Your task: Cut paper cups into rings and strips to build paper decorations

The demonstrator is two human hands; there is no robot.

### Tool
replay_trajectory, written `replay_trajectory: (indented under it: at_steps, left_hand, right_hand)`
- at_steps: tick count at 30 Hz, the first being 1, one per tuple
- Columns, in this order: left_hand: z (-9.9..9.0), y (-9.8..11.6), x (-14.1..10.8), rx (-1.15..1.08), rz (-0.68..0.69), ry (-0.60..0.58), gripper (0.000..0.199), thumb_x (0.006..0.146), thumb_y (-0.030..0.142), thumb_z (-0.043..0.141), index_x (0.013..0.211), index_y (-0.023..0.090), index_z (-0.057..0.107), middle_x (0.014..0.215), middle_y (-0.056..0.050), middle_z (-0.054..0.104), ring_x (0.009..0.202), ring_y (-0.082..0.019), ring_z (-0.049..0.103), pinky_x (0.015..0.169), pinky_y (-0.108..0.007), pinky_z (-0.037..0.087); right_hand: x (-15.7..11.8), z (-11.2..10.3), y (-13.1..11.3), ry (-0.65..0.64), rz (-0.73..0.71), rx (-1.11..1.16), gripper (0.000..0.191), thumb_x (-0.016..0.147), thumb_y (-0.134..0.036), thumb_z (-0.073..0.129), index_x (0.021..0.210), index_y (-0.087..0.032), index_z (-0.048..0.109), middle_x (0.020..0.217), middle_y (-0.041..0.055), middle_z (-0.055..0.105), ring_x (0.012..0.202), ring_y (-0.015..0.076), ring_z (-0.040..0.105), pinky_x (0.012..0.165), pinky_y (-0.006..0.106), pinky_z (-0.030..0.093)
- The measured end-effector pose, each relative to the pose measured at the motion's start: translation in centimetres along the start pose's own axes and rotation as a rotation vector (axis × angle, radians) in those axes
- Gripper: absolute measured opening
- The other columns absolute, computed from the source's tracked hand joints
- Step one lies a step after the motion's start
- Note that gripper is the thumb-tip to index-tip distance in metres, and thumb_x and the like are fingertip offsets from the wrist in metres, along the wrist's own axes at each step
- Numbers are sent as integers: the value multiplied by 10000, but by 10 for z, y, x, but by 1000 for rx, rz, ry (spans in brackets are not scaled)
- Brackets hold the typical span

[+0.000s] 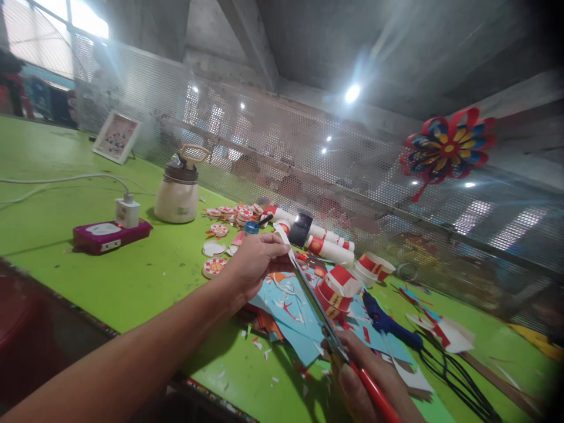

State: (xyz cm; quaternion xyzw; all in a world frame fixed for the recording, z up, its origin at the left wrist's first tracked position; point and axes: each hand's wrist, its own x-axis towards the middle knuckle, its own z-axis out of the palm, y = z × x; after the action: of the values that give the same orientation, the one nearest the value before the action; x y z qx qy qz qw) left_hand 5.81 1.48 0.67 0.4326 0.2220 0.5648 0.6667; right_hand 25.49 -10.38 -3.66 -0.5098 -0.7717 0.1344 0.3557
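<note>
My left hand is closed, pinching a narrow white strip of paper between thumb and fingers. Below and to the right, my right hand grips a pair of long scissors with a red handle. The blade tips reach the lower end of the strip; whether they are cutting into it I cannot tell. Under both hands lie light blue paper sheets strewn with red and white scraps. A red and white paper cup stands right beside the blades.
A blue glue gun with a black cord lies at right. Behind are stacked paper cups and round red-white paper pieces. Leftward stand a spray bottle, purple power strip and framed picture. A paper flower hangs upper right.
</note>
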Motion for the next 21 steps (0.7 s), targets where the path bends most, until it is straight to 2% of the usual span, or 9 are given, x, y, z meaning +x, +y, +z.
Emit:
replay_trajectory:
  at_steps: [7,14,21]
  left_hand:
    - [-1,-1,0,-15,4,-2,152,711,79,605,579,122,543,583,-60,637,563,-142,615,708,-354,520]
    - [-1,-1,1,-13,4,-15,157,704,87,612,567,125,544,583,-59,640,573,-147,621,717,-365,517]
    - [0,0,-1,2,-2,-10,157,697,102,627,560,128,555,581,-55,627,591,-162,631,731,-379,507]
  right_hand:
    - [0,-2,5,-31,3,-2,399,893,-609,342,929,-285,571,794,14,633,711,179,611,625,258,482]
    - [2,-5,8,-82,-53,-18,381,911,-575,340,921,-261,556,764,9,612,657,163,584,597,253,456]
    - [2,-4,15,-93,-52,-17,383,908,-563,345,910,-251,569,763,30,598,733,199,594,586,263,446]
